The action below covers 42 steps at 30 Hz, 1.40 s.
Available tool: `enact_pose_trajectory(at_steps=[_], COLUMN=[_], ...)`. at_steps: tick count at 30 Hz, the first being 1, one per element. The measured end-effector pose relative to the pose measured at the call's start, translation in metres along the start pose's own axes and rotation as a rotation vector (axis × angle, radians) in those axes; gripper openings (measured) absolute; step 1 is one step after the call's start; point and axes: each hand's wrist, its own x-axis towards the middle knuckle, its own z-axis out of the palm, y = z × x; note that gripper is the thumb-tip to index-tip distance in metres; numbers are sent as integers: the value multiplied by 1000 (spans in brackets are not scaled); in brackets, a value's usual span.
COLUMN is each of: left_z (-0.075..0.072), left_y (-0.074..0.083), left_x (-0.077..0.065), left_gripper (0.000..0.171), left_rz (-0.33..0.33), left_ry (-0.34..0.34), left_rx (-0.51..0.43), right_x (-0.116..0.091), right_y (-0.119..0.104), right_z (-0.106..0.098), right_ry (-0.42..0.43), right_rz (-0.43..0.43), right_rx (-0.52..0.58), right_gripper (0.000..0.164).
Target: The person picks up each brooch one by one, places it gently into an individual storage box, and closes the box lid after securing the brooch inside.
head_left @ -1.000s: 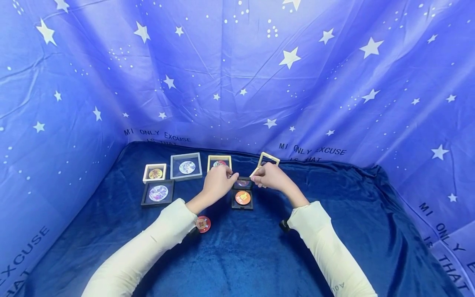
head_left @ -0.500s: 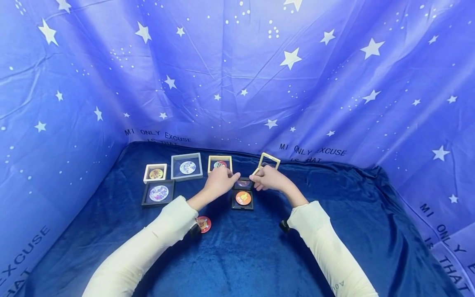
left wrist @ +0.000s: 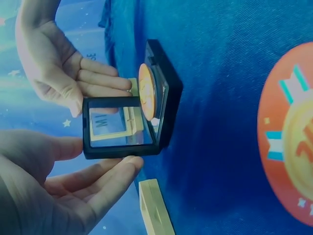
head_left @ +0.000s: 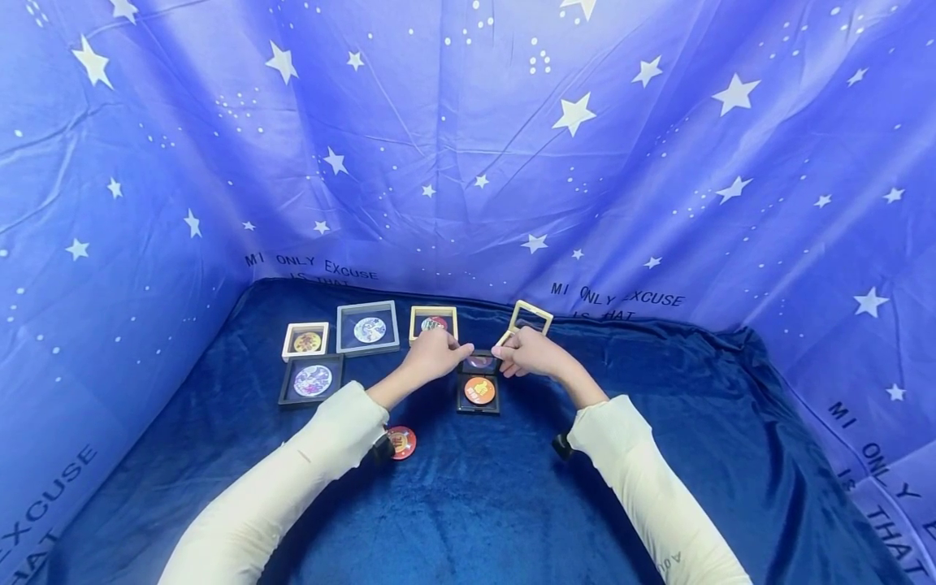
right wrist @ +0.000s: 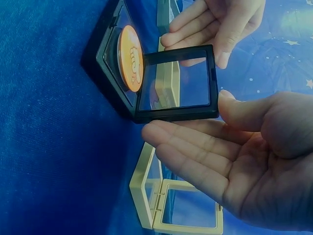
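Observation:
A small black display frame (head_left: 460, 404) stands unfolded on the blue cloth, its clear-windowed lid raised. On its lower half lies an orange badge (head_left: 479, 390) with a thumbs-up picture. My left hand (head_left: 433, 356) pinches the lid's left corner, thumb on the top edge and fingertips along the side, as the left wrist view shows. From the other side my right hand (head_left: 536, 351) holds the matching corner, its thumb (right wrist: 239, 110) at the top edge and fingers under the side. A red round badge (head_left: 403, 443) lies nearer me, partly hidden by the left wrist's camera.
Left of the hands stand a grey frame (head_left: 340, 329), a cream frame (head_left: 285, 348) and a black frame (head_left: 288, 398), each with a badge. A beige frame (head_left: 453, 313) with a badge is behind my left hand. An unfolded beige frame (head_left: 535, 308) stands behind my right.
Both hands keep their places at the black frame's lid with barely any motion. The lid stays raised and the orange badge lies where it was.

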Motion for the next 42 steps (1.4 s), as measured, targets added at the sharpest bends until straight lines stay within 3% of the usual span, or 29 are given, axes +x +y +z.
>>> enact_pose_trajectory(at_steps=[7, 18, 29, 42], left_z=[-4, -7, -5, -4], left_y=[-3, 0, -1, -3], left_x=[9, 8, 10, 6], left_gripper=[41, 37, 50, 57], left_rz=[-58, -88, -69, 21], left_ry=[-89, -112, -105, -108], left_rx=[-85, -120, -95, -48], right_x=[2, 3, 3, 3], right_y=[0, -1, 1, 0], right_z=[0, -1, 0, 4], right_ry=[-2, -2, 4, 4], right_rz=[15, 46, 47, 45], right_rx=[22, 66, 91, 73], right_gripper=[38, 38, 37, 34])
